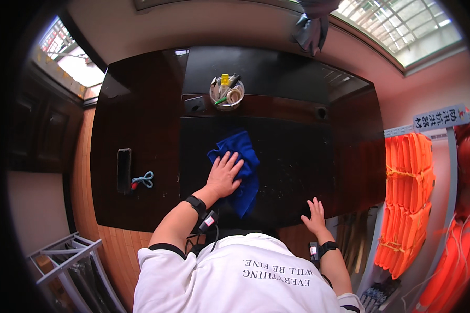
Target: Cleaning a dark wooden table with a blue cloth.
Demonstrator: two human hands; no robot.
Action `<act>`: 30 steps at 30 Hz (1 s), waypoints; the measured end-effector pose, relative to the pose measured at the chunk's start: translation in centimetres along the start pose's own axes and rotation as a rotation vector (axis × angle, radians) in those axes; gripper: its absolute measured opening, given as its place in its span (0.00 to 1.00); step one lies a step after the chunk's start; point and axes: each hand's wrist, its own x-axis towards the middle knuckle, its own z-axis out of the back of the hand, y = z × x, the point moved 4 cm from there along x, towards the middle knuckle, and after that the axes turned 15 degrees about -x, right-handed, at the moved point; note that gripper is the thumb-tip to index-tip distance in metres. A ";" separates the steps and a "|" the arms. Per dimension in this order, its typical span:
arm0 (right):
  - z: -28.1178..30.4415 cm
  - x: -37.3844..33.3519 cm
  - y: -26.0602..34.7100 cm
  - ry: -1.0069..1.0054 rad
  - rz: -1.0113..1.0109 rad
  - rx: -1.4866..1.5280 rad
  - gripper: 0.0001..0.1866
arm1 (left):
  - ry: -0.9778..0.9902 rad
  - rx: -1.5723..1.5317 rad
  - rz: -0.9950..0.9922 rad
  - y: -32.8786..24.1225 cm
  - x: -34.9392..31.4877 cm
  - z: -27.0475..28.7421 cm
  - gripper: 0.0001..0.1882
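Note:
A crumpled blue cloth (249, 180) lies on the dark, glossy desk (297, 151), near its middle. Flat on top of the cloth rests my left hand (225, 175), fingers stretched out and a little apart, pressing rather than gripping. A dark band circles that wrist, with a small dark device beside it. My right hand (315, 216) is at the near edge of the desk, right of the cloth, with fingers spread and nothing in them. Small pale specks show on the desk surface between the cloth and my right hand.
A round holder (227, 103) with pens and tape stands toward the desk's far side. On the left lie a black phone (124, 171) and a blue cord loop (147, 180) with a red end. Orange life vests (410, 182) hang on a rack at right; a metal rack (70, 255) stands lower left.

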 end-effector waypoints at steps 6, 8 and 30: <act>0.3 0.1 0.2 0.018 -0.042 0.036 0.39 | 0.041 -0.091 -0.067 0.4 -0.2 0.3 0.33; 0.5 0.2 0.1 0.032 -0.047 0.044 0.39 | 0.024 -0.099 -0.042 0.4 -0.2 0.3 0.33; 4.4 2.5 -5.6 0.062 0.454 0.250 0.36 | -0.198 -0.014 0.174 -0.8 0.5 -3.0 0.31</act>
